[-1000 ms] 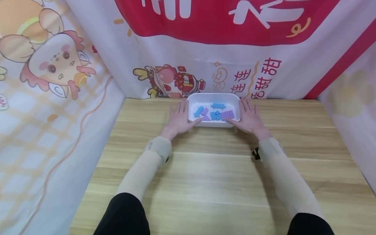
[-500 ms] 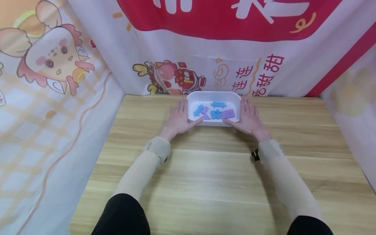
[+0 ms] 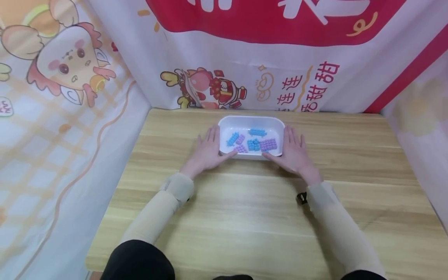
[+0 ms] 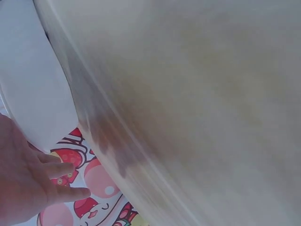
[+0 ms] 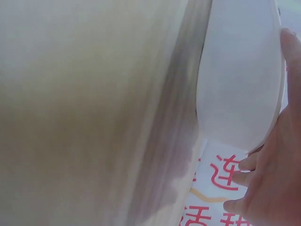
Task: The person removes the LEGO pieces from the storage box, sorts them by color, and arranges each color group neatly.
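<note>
tray (image 3: 249, 157) moved away from cloth (image 3: 259, 56)

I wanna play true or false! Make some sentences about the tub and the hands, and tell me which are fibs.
1. The white tub sits on the wooden table. True.

2. All the pieces in the tub are green. False: there are blue pieces and purple pieces.

3. The right hand is at the tub's right end. True.

4. The left hand is digging inside the tub. False: the fingers of the left hand are outside, at the tub's left end.

5. The tub is upside down. False: it stands upright, with its open top facing up.

6. Neither hand is holding a piece. True.
</note>
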The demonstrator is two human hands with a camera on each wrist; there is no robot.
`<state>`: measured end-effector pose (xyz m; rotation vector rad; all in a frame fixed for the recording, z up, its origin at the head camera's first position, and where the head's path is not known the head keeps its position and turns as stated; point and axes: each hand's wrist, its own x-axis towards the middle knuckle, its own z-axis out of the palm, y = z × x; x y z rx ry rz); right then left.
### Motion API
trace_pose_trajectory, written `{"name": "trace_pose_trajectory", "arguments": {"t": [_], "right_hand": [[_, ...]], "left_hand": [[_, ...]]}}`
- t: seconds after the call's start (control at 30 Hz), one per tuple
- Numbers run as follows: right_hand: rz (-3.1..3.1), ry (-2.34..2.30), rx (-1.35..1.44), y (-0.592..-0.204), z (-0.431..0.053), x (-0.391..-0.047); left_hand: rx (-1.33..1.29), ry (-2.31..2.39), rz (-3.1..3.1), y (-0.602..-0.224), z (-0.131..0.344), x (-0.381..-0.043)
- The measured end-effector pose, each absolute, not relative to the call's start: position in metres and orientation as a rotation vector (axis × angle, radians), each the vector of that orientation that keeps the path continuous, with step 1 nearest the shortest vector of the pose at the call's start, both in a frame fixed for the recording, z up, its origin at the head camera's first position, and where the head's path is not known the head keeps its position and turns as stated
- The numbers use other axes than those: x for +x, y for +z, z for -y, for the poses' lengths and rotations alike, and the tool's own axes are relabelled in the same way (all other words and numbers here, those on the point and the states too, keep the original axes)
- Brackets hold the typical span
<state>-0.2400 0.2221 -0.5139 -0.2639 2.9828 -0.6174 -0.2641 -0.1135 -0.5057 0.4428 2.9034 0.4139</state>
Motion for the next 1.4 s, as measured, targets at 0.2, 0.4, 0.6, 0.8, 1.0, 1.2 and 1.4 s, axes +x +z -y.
{"name": "trace_pose_trajectory", "arguments": {"t": [0.2, 0.4, 0.6, 0.8, 1.0, 1.2, 1.4], "right_hand": [[-2.979, -0.619, -0.261, -0.513, -0.209, -0.215], [-2.996, -0.598, -0.26, -0.516, -0.194, -0.191], [-3.01, -0.62, -0.257, -0.52, -0.181, -0.17], [-3.004, -0.649, -0.267, -0.521, -0.167, -0.158], [-3.008, -0.67, -0.274, -0.521, -0.159, -0.149], [-3.014, -0.701, -0.277, -0.519, -0.153, -0.144], [-3.008, -0.731, -0.285, -0.52, -0.146, -0.14]], "left_hand": [[0.458, 0.406, -2.897, -0.504, 0.128, -0.24], [0.441, 0.395, -2.863, -0.503, 0.142, -0.214], [0.398, 0.445, -2.865, -0.502, 0.154, -0.191], [0.36, 0.489, -2.874, -0.503, 0.168, -0.173], [0.348, 0.514, -2.878, -0.502, 0.175, -0.161], [0.36, 0.486, -2.894, -0.502, 0.181, -0.155], [0.349, 0.5, -2.888, -0.501, 0.188, -0.151]]}}
